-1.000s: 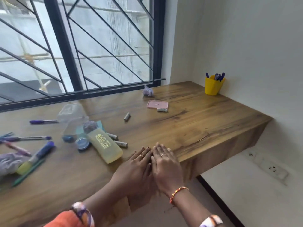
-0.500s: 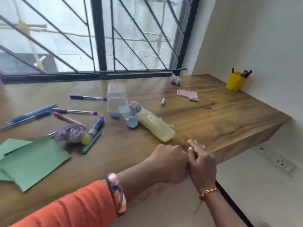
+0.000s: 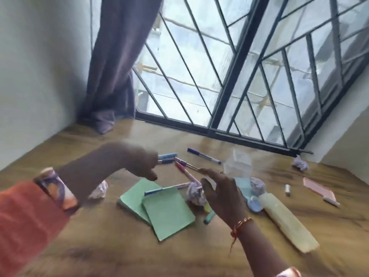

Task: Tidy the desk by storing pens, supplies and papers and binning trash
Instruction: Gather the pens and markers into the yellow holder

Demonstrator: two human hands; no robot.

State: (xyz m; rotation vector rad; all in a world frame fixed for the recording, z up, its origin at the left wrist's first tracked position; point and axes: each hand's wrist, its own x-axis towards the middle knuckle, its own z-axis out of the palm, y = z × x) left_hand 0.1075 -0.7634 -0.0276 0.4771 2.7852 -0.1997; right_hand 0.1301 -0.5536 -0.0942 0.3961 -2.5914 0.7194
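Note:
The wooden desk carries two green paper pads, several pens, a pink pen and crumpled paper balls. My left hand hovers blurred over the ends of two blue pens, fingers bent downward, with nothing plainly held. My right hand hangs above the middle paper ball with its fingers stretched out, empty. A yellow pencil case lies to the right of it.
A clear plastic box, a blue lid and a teal marker lie near my right hand. More paper balls and a pink case sit farther out. A purple curtain and the window grille close the back.
The view has swung left. Both hands have left the desk's front edge, separated and moved up over the pens and papers.

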